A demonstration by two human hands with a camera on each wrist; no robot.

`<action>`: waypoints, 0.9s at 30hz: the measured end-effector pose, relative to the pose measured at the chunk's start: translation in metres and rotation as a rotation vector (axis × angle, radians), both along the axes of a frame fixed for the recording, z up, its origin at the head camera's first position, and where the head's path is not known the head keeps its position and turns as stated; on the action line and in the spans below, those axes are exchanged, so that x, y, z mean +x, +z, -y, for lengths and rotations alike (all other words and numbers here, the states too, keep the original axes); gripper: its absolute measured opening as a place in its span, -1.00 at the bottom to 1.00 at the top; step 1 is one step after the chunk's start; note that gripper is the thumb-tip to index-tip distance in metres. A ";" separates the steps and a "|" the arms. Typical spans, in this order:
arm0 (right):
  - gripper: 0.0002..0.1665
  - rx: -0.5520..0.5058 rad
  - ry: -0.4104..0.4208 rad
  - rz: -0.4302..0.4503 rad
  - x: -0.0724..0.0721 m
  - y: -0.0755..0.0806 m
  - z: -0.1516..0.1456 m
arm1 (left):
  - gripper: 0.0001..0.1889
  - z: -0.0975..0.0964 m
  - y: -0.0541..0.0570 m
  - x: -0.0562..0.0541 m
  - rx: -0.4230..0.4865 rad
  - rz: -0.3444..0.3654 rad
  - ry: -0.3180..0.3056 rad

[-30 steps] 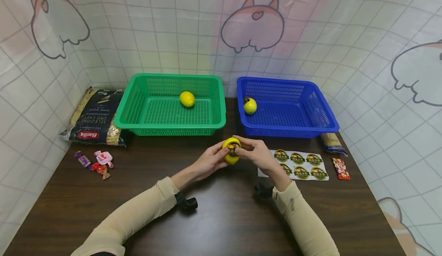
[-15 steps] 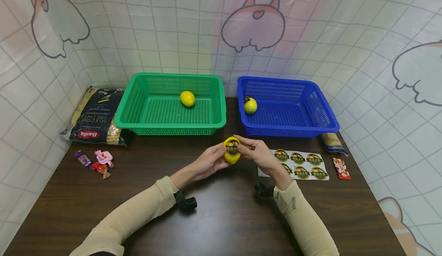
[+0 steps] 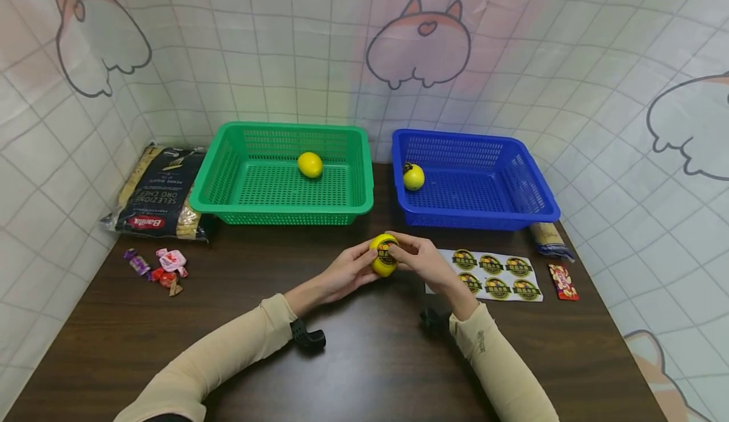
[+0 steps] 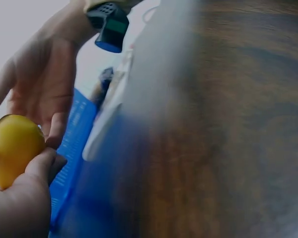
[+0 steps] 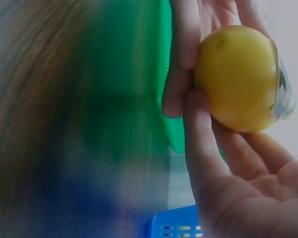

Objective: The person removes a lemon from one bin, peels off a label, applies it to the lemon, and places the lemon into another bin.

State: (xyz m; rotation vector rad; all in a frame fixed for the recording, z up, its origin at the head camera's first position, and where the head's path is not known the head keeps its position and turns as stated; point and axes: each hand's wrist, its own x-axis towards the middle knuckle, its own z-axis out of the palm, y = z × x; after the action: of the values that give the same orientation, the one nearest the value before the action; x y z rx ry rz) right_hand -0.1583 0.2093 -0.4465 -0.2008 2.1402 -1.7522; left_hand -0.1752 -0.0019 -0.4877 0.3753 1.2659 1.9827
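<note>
A yellow lemon [image 3: 380, 267] is held between both hands over the middle of the table. Its upper face carries a round black-and-gold sticker [image 3: 385, 252]. From the left, my left hand [image 3: 346, 273] grips the lemon with the thumb on the near side. My right hand [image 3: 426, 265] holds it from the right, thumb on the sticker's right edge. In the right wrist view the lemon [image 5: 236, 79] shows its bare side, and the sticker's edge [image 5: 284, 96] stands out from the peel. The left wrist view shows the lemon [image 4: 15, 148] between the fingers, sticker hidden.
A green basket [image 3: 279, 210] holds one plain lemon [image 3: 310, 165]; a blue basket [image 3: 478, 216] holds a stickered one [image 3: 414, 178]. Right of the hands lies a sticker sheet [image 3: 484, 275], beside a red packet [image 3: 563, 281]. Wrapped candies [image 3: 171, 260] and a pasta bag [image 3: 156, 194] are left.
Both hands have lowered the lemon slightly and turned it a little. The right thumb has slid farther onto the sticker. Baskets and sheet stay where they were.
</note>
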 end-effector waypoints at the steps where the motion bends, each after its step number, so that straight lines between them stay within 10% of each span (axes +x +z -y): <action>1: -0.35 0.037 -0.005 -0.004 0.001 -0.001 0.001 | -0.40 0.000 -0.002 0.001 -0.017 -0.003 -0.004; 13: -0.34 0.165 0.021 -0.034 -0.002 0.009 -0.010 | -0.43 -0.003 -0.007 0.005 -0.084 -0.013 0.009; 27: -0.29 0.290 -0.057 -0.191 -0.049 0.102 -0.055 | -0.44 -0.009 -0.007 -0.010 -0.120 -0.030 0.111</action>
State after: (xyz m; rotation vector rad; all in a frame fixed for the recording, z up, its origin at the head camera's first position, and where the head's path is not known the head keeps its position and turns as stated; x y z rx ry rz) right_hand -0.2074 0.2644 -0.3442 -0.2406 2.5291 -1.4785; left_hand -0.1857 0.0073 -0.4946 0.2820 1.4453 1.9877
